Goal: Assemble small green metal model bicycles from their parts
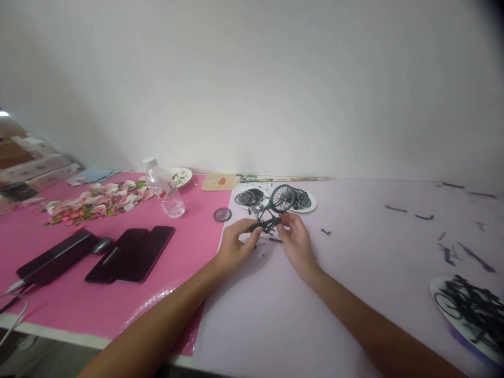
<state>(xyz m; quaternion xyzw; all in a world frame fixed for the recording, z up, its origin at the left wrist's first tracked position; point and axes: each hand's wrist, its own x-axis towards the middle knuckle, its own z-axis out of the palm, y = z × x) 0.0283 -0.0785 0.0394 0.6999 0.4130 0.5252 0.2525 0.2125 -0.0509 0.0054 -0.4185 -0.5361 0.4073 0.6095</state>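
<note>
Between my two hands a small dark model bicycle (268, 212) is held up over the pale sheet, one spoked wheel (282, 199) raised at its top right. My left hand (237, 242) pinches the frame from the left, thumb and fingers closed on it. From the right, my right hand (296, 242) grips the frame too, with fingertips closed. Just behind the bicycle are a plate of loose wheels (249, 198) and a second plate with dark parts (305, 200). A single wheel (222, 214) lies to the left on the pink sheet.
A plate of dark bicycle parts (468, 310) stands at the right edge. Several loose dark pieces (448, 254) lie scattered at right. On the left are a plastic bottle (163, 189), two phones (144, 254), a black box (57, 257) and pink petal-like pieces (102, 199).
</note>
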